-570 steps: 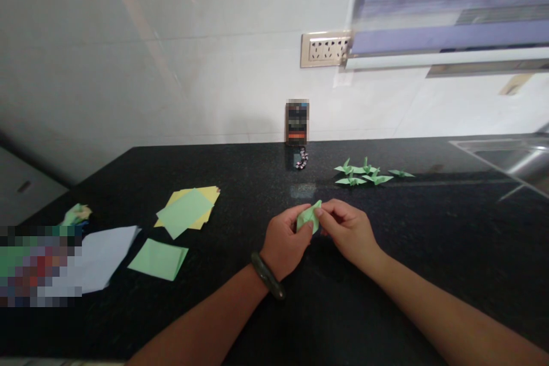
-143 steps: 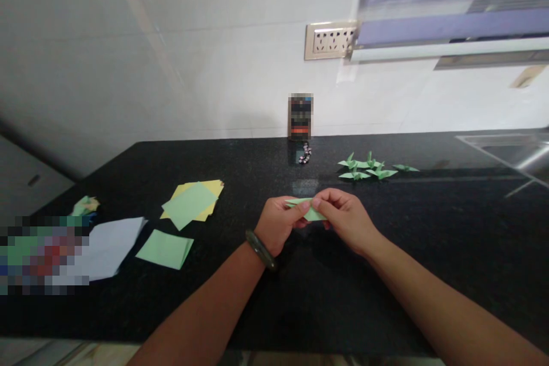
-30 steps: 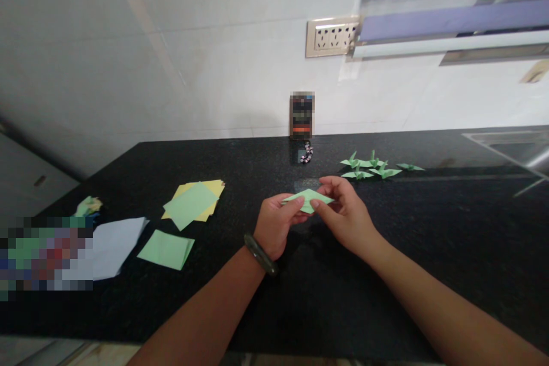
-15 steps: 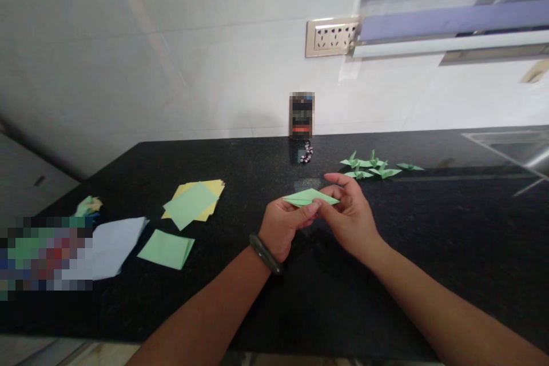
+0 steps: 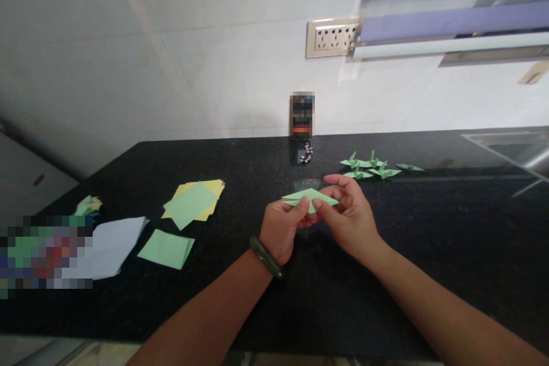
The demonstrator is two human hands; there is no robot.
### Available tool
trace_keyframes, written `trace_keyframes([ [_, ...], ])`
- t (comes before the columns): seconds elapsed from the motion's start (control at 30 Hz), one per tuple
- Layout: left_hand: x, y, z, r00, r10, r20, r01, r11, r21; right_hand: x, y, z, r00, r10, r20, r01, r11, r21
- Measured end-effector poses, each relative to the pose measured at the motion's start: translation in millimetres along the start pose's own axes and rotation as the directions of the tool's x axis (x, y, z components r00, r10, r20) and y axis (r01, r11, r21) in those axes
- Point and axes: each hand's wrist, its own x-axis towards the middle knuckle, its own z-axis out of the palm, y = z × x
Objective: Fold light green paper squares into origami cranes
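Since the last frame, the left hand [image 5: 281,227] has slid its thumb leftward, now just beside the other thumb, and a flap shows parting on the left half of the folded green paper [image 5: 311,194]. Paper at frame centre, seemingly raised off the worktop [image 5: 326,309]. I have the left hand pinching it, thumb above, fingers beneath; the right hand [image 5: 355,218] pinches the near side, upper fingers loosely spread. I judge this double hold keeps the layers lined up. Green paper birds [image 5: 385,173] sit upper right, the paper stack [image 5: 191,204] and folded sheet [image 5: 164,250] left of centre, probably so neither crowds the hands. Near worktop edge crosses the lower frame beneath both forearms; roomiest side for moving, I estimate: rightward.
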Motion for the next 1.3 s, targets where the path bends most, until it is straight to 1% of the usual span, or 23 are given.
trace_keyframes([
  [0.13,0,3,-1,0.999,-0.046,0.023,0.047,0.998,-0.05,2,0,-4,1.0,-0.014,-0.024,0.014,0.999,0.031],
  [0.2,0,3,-1,0.999,-0.032,0.026,0.033,0.998,-0.046,3,1,-6,0.999,-0.033,-0.038,0.034,0.999,0.033],
  [0.33,0,3,-2,0.999,0.016,-0.038,-0.016,1.0,0.016,4,2,-8,0.999,-0.04,-0.037,0.04,0.999,-0.015],
  [0.4,1,3,-2,0.998,0.027,-0.053,-0.026,0.999,0.027,4,2,-8,1.0,-0.019,-0.023,0.018,0.999,-0.031],
  [0.57,1,3,-2,0.997,0.056,-0.05,-0.054,0.998,0.033,6,4,-8,0.998,0.047,0.039,-0.047,0.999,-0.005],
  [0.7,0,3,-1,0.997,0.069,-0.039,-0.067,0.997,0.04,6,5,-8,0.996,0.056,0.069,-0.058,0.998,0.028],
  [0.8,1,3,-3,0.995,0.084,-0.047,-0.082,0.996,0.04,6,2,-10,0.993,0.073,0.097,-0.078,0.996,0.049],
  [0.9,4,7,-7,0.995,0.082,-0.057,-0.079,0.995,0.053,9,-2,-14,0.981,0.126,0.149,-0.134,0.99,0.047],
  [1.0,6,12,-10,0.999,0.045,0.007,-0.045,0.988,0.146,12,-5,-19,0.966,0.193,0.171,-0.198,0.98,0.014],
  [1.07,7,16,-12,0.997,0.007,0.078,-0.024,0.975,0.221,13,-5,-21,0.957,0.219,0.189,-0.218,0.976,-0.028],
  [1.13,8,17,-13,0.993,-0.015,0.12,-0.017,0.966,0.258,12,-4,-21,0.946,0.242,0.216,-0.227,0.97,-0.091],
  [1.2,10,15,-15,0.996,0.012,0.092,-0.035,0.967,0.251,9,-3,-19,0.936,0.27,0.225,-0.244,0.96,-0.135],
  [1.3,12,11,-17,0.996,0.086,-0.018,-0.08,0.972,0.219,5,-2,-13,0.908,0.343,0.238,-0.329,0.939,-0.1],
])
